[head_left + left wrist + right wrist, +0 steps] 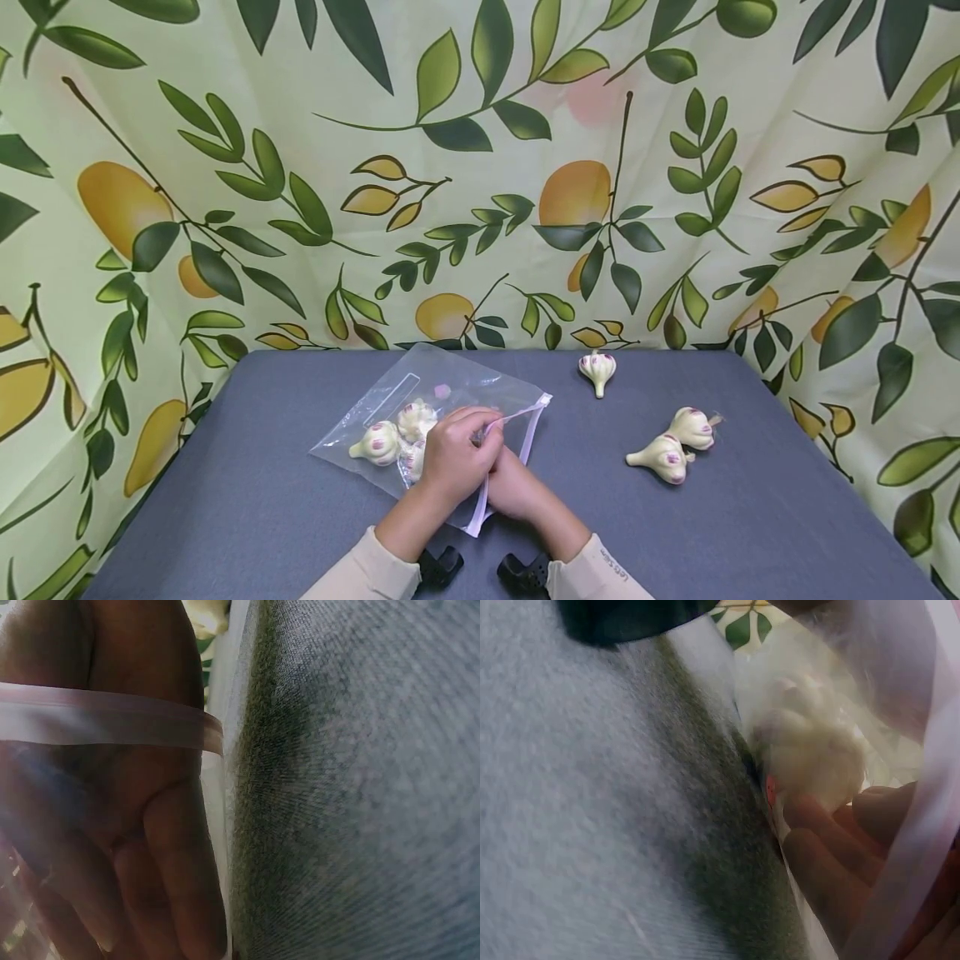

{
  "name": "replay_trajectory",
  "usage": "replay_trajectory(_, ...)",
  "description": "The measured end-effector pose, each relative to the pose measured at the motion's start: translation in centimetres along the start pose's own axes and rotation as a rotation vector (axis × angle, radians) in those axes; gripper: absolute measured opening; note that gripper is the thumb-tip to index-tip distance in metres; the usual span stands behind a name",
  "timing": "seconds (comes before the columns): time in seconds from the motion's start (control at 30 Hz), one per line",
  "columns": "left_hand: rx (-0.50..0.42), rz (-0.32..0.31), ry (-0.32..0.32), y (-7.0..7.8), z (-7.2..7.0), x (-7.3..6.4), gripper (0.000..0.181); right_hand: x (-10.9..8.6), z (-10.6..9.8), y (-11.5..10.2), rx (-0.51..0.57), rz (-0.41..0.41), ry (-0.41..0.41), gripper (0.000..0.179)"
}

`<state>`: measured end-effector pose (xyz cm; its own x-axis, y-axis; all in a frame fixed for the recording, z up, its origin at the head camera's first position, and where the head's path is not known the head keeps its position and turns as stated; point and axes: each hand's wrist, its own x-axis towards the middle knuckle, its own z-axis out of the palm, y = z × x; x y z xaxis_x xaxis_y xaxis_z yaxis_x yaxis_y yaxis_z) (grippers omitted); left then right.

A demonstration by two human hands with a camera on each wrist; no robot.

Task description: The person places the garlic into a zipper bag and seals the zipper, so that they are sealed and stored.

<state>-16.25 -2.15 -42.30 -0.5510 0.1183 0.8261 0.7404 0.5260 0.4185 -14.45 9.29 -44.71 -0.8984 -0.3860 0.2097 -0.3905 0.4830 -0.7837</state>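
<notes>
A clear zip bag with a pale purple zip strip lies on the table, three garlic bulbs showing inside it. My left hand pinches the upper lip of the bag's mouth and lifts it. Below it, my right hand reaches leftward through the mouth, largely hidden by the left hand. In the left wrist view, the strip crosses my right hand, whose fingers stretch out behind the plastic. The right wrist view has its fingers right at a garlic bulb.
Two garlic bulbs lie together on the grey table to the right of the bag. Another garlic bulb lies near the back edge. A leaf-and-fruit patterned cloth hangs behind the table and along both sides.
</notes>
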Motion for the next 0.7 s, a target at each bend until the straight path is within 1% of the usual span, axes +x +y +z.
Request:
replay_trajectory(0.13, -0.005, -0.002, 0.001, -0.1, -0.1, 0.0, 0.012, 0.0, 0.1, -0.1, 0.018, -0.004, -0.007, 0.037)
replay_trajectory(0.23, -0.002, -0.007, 0.002, -0.2, -0.1, 0.1, 0.012, 0.0, -0.3, -0.3, 0.012, 0.010, -0.007, 0.027)
replay_trajectory(0.3, 0.002, -0.009, 0.002, -0.3, -0.1, 0.1, 0.012, 0.1, -0.8, -0.3, 0.013, 0.016, -0.019, 0.018)
replay_trajectory(0.37, 0.006, -0.012, 0.003, -0.3, -0.2, 0.1, 0.012, 0.2, -1.5, -0.3, 0.025, 0.017, -0.038, 0.014)
replay_trajectory(0.53, -0.001, -0.013, 0.005, -0.4, -0.3, 0.3, 0.011, 0.3, -3.6, 0.2, 0.144, 0.031, -0.103, 0.013)
replay_trajectory(0.57, -0.002, -0.014, 0.003, -0.4, -0.4, 0.3, 0.011, 0.3, -4.2, 0.4, 0.159, 0.035, -0.107, 0.014)
replay_trajectory(0.7, -0.005, -0.010, -0.001, -0.4, -0.3, 0.3, 0.010, 0.1, -6.3, 1.2, 0.243, 0.099, -0.102, 0.022)
